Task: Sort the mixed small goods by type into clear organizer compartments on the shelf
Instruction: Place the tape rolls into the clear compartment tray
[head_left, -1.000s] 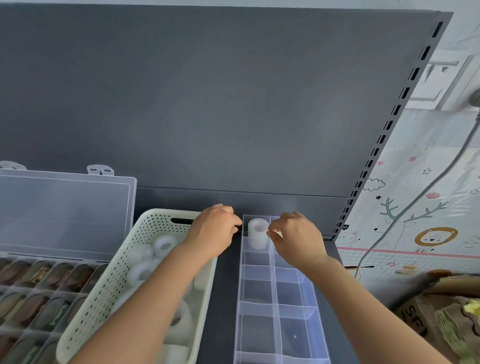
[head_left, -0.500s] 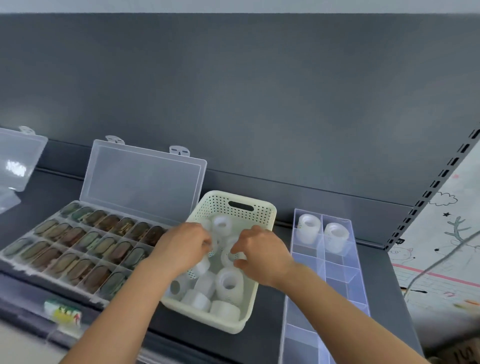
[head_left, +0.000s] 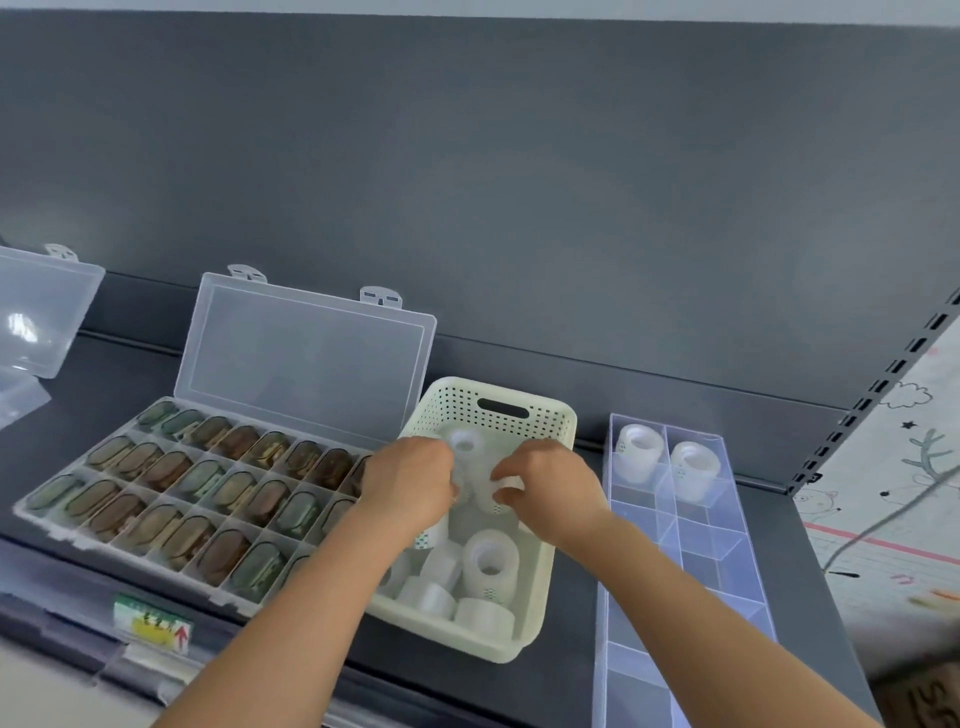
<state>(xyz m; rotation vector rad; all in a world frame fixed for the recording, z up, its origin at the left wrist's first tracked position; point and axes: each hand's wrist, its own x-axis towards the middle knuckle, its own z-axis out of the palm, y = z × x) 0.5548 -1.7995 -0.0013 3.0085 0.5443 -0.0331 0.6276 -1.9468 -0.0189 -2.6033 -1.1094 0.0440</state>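
Presently both hands are reaching into the basket, which is sitting on the shelf about midway along it, with its handle end toward the back edge. The left hand is hanging over the basket's left rim with its fingers curled down among the rolls. Its knuckles are hiding the fingertips, so I cannot tell whether it is gripping one. The right hand is pinching a roll between thumb and fingertips, just above the heap and close beside the left hand. The other rolls are lying loose in the basket, some upright and some on their sides, mostly toward its front end. The organizer is lying just beside the basket, toward the shelf's right edge, and is running lengthwise from the back edge to the front. Its two backmost compartments are each holding one of the stored rolls, standing upright side by side. On the basket's other side, a box is lying with its lid standing open against the back panel. Its rows of compartments are holding brown and green oval pieces. A second box is showing partly at the shelf's back left corner. A label is sitting on the front edge below the box.
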